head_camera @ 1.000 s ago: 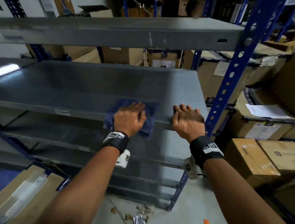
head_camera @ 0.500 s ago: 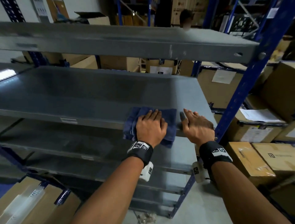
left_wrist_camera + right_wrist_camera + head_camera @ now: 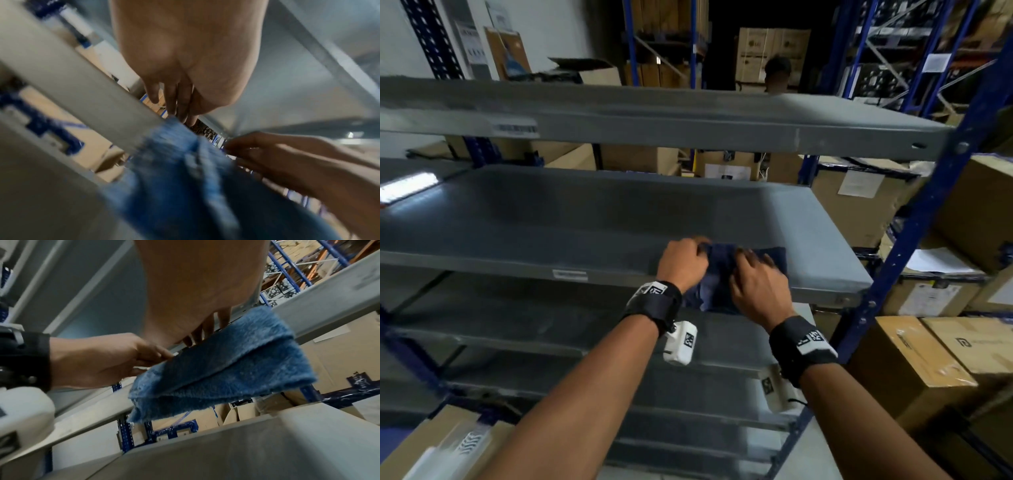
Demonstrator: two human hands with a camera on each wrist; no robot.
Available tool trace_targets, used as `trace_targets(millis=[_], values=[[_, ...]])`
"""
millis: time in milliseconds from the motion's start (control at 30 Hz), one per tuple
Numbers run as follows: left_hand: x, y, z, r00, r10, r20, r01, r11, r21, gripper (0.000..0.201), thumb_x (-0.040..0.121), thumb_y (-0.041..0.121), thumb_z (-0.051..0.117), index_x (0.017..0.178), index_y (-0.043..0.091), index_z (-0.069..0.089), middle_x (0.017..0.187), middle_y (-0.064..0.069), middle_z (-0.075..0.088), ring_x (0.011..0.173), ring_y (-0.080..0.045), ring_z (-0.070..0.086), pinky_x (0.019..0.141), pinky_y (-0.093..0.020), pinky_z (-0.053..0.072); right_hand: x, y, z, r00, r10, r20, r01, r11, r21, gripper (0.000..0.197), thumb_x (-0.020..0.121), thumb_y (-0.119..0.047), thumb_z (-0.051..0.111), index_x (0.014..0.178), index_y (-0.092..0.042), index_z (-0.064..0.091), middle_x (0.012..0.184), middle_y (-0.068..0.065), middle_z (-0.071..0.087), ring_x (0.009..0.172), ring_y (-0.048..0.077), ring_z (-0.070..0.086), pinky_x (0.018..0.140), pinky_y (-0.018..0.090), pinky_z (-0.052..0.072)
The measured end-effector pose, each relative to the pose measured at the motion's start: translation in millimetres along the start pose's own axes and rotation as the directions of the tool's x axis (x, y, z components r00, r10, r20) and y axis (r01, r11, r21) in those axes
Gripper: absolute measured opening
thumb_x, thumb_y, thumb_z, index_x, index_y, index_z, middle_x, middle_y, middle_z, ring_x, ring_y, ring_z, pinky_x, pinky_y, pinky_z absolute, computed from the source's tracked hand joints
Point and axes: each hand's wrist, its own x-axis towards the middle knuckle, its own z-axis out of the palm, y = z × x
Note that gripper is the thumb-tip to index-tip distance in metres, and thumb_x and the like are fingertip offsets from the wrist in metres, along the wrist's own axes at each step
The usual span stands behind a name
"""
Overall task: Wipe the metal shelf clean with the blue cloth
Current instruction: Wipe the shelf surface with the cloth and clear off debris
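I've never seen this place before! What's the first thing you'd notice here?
Two hands, the left hand and right hand, both holding a fuzzy blue cloth at the front edge of a grey metal shelf. Brown cardboard boxes are stacked to the right.

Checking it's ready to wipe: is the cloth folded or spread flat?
Folded: the cloth shows stacked layers, hanging over the shelf edge.
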Motion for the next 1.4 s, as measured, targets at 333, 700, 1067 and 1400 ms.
trace_targets(millis=[333,700,1067,1400], values=[[4,-57,-9,0.993,0.107,-0.042,-0.083,0.918,0.387,0.041,0.101,0.042,0.036,0.131,0.029,0.062,0.142,0.005,0.058,0.129,-0.024,0.054,0.106,-0.038,0.041,22,-13,37,0.988,-0.009,0.157,0.021,0.997,-0.073,0.058,0.099,-0.048,0.02,0.151,-0.029,0.038,0.158,-0.005,0.039,0.146,0.017,0.036,0.115,0.049,0.032],[8,-40,16,0.999,0.04,-0.027,-0.026,0.916,0.401,0.047,0.097,0.044,0.035,0.133,0.025,0.059,0.144,0.001,0.055,0.134,-0.025,0.049,0.112,-0.043,0.035,-10,123,-9,0.95,0.281,0.137,-0.261,0.954,-0.144,0.058,0.097,-0.042,0.019,0.148,-0.03,0.044,0.155,-0.004,0.044,0.14,0.022,0.043,0.109,0.052,0.036],[6,45,80,0.96,0.228,0.163,-0.273,0.887,0.371,0.049,0.099,0.039,0.032,0.144,0.028,0.05,0.154,0.004,0.046,0.141,-0.023,0.043,0.114,-0.044,0.033,-3,141,-10,0.883,0.39,0.263,-0.347,0.917,-0.195,0.065,0.091,-0.051,0.013,0.152,-0.035,0.029,0.162,-0.005,0.029,0.146,0.028,0.03,0.113,0.063,0.023],[11,39,89,0.964,0.213,0.156,-0.258,0.888,0.381,0.06,0.092,0.04,0.024,0.147,0.03,0.046,0.155,0.006,0.045,0.143,-0.022,0.042,0.116,-0.044,0.033,0,120,-13,0.815,0.481,0.323,-0.447,0.877,-0.179,0.067,0.093,-0.05,0.017,0.157,-0.029,0.018,0.167,0.0,0.012,0.151,0.035,0.012,0.112,0.07,0.006]])
